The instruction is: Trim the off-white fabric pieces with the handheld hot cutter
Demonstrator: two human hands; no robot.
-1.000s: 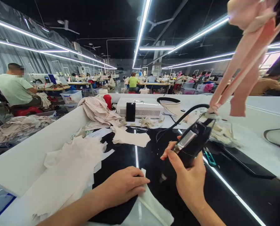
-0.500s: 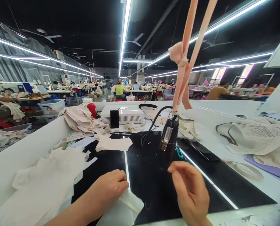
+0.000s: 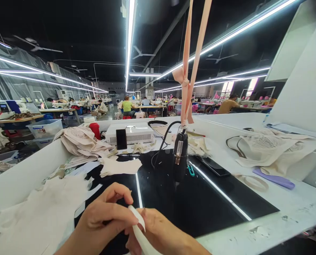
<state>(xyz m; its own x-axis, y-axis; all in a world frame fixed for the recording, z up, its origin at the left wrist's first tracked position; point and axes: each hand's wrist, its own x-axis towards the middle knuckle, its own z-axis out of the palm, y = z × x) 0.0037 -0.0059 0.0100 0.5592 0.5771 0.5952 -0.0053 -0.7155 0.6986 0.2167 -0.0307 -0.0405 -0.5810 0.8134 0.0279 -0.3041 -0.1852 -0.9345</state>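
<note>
Head view puts both hands at the near edge of the desk (image 3: 253, 226): my left hand (image 3: 105, 219) and right hand (image 3: 163, 235) pinch the same white fabric strip (image 3: 139, 230) between fingertips, a narrow grip on its top end. The black hanging tool (image 3: 180, 156) dangles from a pink ribbon (image 3: 186, 92) just beyond, over the dark panel, its cord looping toward the far edge. I judge the risk to be the thin strip slipping from such a light pinch, or a raised hand knocking the tool into a swing. The loose cream cut pieces (image 3: 41, 212) at the left edge could snag too.
</note>
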